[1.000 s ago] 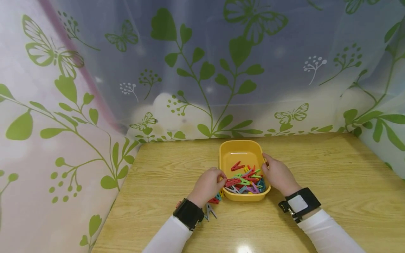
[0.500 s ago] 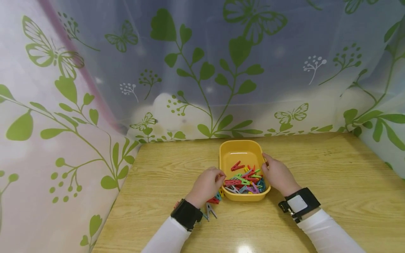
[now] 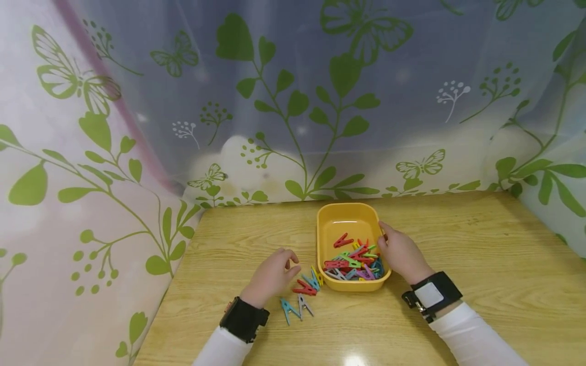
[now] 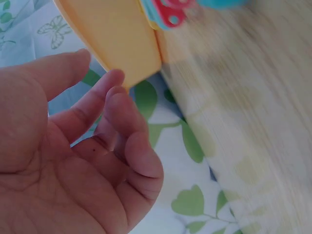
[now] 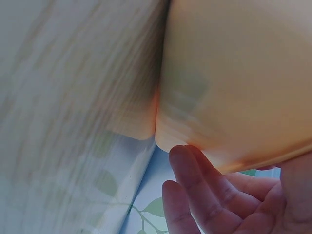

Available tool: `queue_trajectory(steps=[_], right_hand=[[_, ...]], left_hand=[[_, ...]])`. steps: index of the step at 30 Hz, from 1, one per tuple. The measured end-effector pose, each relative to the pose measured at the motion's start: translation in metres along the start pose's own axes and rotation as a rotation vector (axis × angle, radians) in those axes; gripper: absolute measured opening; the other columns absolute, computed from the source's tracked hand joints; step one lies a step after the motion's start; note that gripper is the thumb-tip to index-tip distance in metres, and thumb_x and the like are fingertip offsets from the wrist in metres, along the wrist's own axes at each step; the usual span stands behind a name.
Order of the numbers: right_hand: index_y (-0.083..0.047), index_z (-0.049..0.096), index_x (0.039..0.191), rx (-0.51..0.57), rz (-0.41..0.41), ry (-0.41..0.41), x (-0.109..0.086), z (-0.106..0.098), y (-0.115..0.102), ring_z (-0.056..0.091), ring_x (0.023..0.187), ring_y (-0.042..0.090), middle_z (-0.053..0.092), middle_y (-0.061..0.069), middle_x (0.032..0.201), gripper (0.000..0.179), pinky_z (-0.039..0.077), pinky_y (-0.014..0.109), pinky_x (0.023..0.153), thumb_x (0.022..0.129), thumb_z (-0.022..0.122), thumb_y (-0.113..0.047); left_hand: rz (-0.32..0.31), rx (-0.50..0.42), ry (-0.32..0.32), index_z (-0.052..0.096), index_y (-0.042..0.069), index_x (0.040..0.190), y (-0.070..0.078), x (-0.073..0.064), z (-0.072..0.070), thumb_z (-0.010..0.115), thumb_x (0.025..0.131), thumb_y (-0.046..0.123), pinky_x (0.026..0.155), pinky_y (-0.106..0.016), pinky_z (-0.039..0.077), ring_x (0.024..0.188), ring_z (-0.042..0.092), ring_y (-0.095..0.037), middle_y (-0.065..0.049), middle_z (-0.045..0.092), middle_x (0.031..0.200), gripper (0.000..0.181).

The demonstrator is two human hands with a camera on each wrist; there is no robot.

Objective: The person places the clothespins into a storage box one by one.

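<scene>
My left hand (image 3: pixel 270 277) hovers over the table left of a yellow plastic basin (image 3: pixel 328 223), holding nothing. Its fingers are loosely bent, and the thumb stands apart from them in the left wrist view. On the right side of the basin, my right hand (image 3: pixel 404 254) grips the rim, with fingers (image 5: pixel 187 170) against the outer wall and the thumb over the edge. A pile of coloured clothespins (image 3: pixel 336 264) fills the basin's near half; a red clothespin (image 3: pixel 342 240) lies apart behind it. Beside my left hand lie a red clothespin (image 3: pixel 305 291), a blue clothespin (image 3: pixel 285 305) and a grey clothespin (image 3: pixel 301 301).
More clothespins, one blue (image 3: pixel 313 281) and one yellow (image 3: pixel 319 277), lie against the basin's left wall. The wooden table (image 3: pixel 480 264) extends to both sides. A patterned curtain (image 3: pixel 293 101) hangs behind it and along the left and right.
My left hand has moved from the basin's left rim, left and toward me, and its fingers have spread apart. Clothespins on the table are now uncovered. The right hand and basin stay in place.
</scene>
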State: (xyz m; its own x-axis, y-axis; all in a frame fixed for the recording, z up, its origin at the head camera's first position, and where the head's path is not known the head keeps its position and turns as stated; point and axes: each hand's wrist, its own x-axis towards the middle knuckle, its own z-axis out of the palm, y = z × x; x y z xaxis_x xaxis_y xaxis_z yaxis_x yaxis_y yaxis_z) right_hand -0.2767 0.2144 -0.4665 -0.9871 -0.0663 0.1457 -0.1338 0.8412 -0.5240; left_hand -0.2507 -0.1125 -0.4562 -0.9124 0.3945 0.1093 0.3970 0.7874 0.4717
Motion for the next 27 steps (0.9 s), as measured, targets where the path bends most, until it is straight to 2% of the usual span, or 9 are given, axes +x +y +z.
queue_trajectory(steps=[5, 9, 14, 17, 22, 27], right_hand=[[0.014, 0.040, 0.150, -0.003, -0.004, 0.004, 0.000, 0.001, 0.001, 0.046, 0.056, 0.016, 0.056, 0.011, 0.078, 0.051, 0.038, 0.029, 0.052, 0.107, 0.044, -0.014], [0.013, 0.040, 0.150, 0.000, -0.003, 0.008, 0.000, 0.002, 0.002, 0.045, 0.056, 0.016, 0.056, 0.011, 0.078, 0.051, 0.037, 0.029, 0.052, 0.107, 0.044, -0.014], [0.013, 0.040, 0.150, 0.000, -0.007, 0.013, 0.000, 0.002, 0.003, 0.044, 0.055, 0.016, 0.053, 0.009, 0.075, 0.051, 0.036, 0.028, 0.051, 0.107, 0.044, -0.014], [0.014, 0.041, 0.150, 0.000, -0.011, 0.017, 0.000, 0.002, 0.003, 0.045, 0.056, 0.016, 0.055, 0.010, 0.078, 0.051, 0.037, 0.029, 0.052, 0.107, 0.044, -0.014], [0.014, 0.041, 0.149, -0.003, -0.015, 0.021, 0.001, 0.002, 0.003, 0.047, 0.057, 0.016, 0.060, 0.013, 0.085, 0.051, 0.038, 0.029, 0.053, 0.107, 0.045, -0.013], [0.014, 0.041, 0.149, -0.009, -0.013, 0.016, 0.001, 0.001, 0.002, 0.047, 0.057, 0.016, 0.059, 0.013, 0.083, 0.051, 0.038, 0.029, 0.053, 0.107, 0.044, -0.013]], left_hand=[[0.005, 0.024, -0.032, 0.069, 0.007, 0.103, -0.011, -0.009, -0.002, 0.074, 0.096, 0.014, 0.062, -0.026, 0.039, 0.069, 0.046, -0.012, -0.003, 0.053, 0.085, 0.011], [0.003, 0.036, -0.063, 0.069, 0.009, 0.094, -0.016, -0.016, -0.005, 0.075, 0.095, 0.013, 0.062, -0.026, 0.039, 0.067, 0.045, -0.012, -0.001, 0.051, 0.081, 0.007], [-0.023, 0.044, -0.128, 0.066, 0.012, 0.084, -0.018, -0.025, -0.009, 0.076, 0.094, 0.012, 0.061, -0.027, 0.039, 0.066, 0.045, -0.011, 0.001, 0.050, 0.077, 0.014], [-0.034, 0.042, -0.145, 0.066, 0.012, 0.085, -0.016, -0.031, -0.011, 0.076, 0.093, 0.013, 0.061, -0.027, 0.038, 0.066, 0.045, -0.011, 0.002, 0.050, 0.077, 0.014], [0.005, 0.034, -0.147, 0.068, 0.011, 0.091, -0.014, -0.038, -0.012, 0.075, 0.093, 0.011, 0.059, -0.026, 0.038, 0.065, 0.044, -0.010, 0.001, 0.049, 0.078, 0.008], [0.040, 0.049, -0.165, 0.068, 0.015, 0.090, -0.013, -0.042, -0.007, 0.076, 0.094, 0.014, 0.058, -0.024, 0.037, 0.064, 0.043, -0.007, 0.004, 0.048, 0.077, 0.009]])
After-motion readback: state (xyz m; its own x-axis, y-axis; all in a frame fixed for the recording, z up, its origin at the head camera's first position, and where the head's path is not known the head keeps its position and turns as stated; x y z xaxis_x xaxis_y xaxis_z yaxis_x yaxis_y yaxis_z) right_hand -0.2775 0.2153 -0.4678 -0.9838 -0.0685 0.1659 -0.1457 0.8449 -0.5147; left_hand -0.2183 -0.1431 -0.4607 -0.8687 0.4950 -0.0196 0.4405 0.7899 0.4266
